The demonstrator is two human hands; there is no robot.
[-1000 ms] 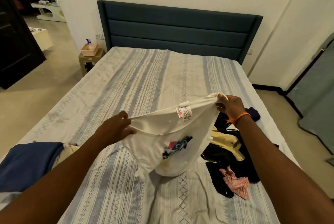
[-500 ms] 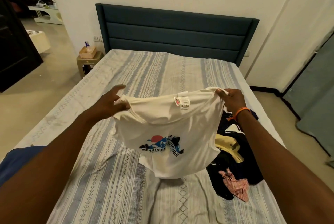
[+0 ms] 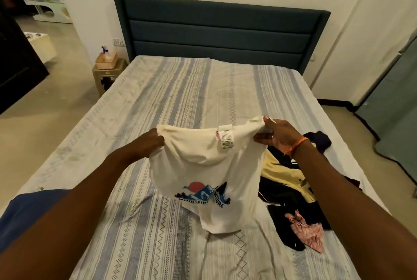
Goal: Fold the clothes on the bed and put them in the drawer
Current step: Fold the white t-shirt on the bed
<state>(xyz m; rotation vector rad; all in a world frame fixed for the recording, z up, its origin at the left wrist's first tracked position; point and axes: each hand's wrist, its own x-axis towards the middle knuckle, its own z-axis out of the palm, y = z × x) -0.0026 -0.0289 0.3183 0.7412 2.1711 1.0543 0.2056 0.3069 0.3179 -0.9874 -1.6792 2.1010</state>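
since half a second ago the white cotton t-shirt with a mountain print (image 3: 209,166) has been drawn a little wider and its lower hem has swung nearer the grey-and-white striped bed sheet (image 3: 158,103). the shirt is the landmark for what follows. it hangs in the air above the middle of the sheet, inside out at the top edge, with a white care label showing near that edge.

the left hand (image 3: 149,144) grips the shirt's left top corner, fingers clenched round bunched cloth. the right hand (image 3: 278,136), with an orange thread at its wrist, pinches the right top corner between thumb and fingers.

right of the shirt, touching the sheet, lies an unfolded heap of dark, pale yellow and pink clothes (image 3: 291,191). left of the shirt and nearer the camera sits a folded navy blue garment (image 3: 29,207).

likely risks: the shirt hangs twisted and the print is creased, so laying it down now would probably fold it crooked. the right pinch looks slight; a shake could free that corner. the hem could also drag over the heap and tangle. no drawer is in view.
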